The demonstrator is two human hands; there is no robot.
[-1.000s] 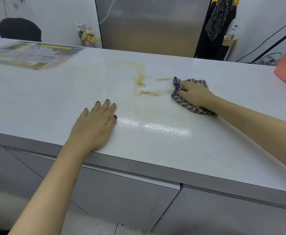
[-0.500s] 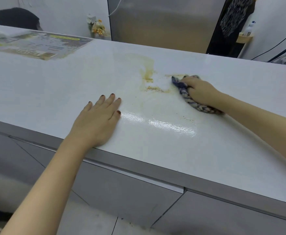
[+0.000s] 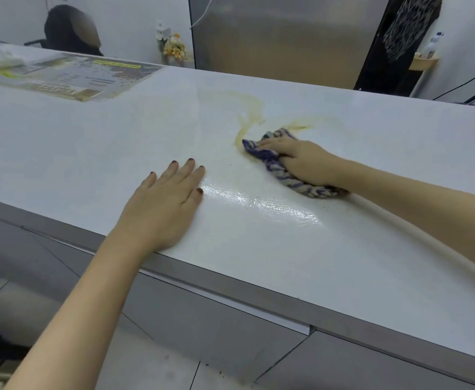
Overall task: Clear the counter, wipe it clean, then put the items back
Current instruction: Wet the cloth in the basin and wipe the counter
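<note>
Blue-and-grey striped cloth (image 3: pixel 264 156) lay bunched under the right hand (image 3: pixel 301 162), whose fingers curled over it, gripping and pressing it to the white counter (image 3: pixel 89 142); the left hand (image 3: pixel 165 204) rested flat, fingers straight, holding nothing; a wet sheen (image 3: pixel 272 205) lay between the hands; a yellow-brown stain (image 3: pixel 251 108) curved just beyond the cloth; the grey front edge (image 3: pixel 230 280) ran beneath the left wrist; white surface spread wide beyond both hands; a printed sheet (image 3: pixel 75 76) lay far left.

Head-worn view, close down onto counter (image 3: pixel 89 142)
</note>
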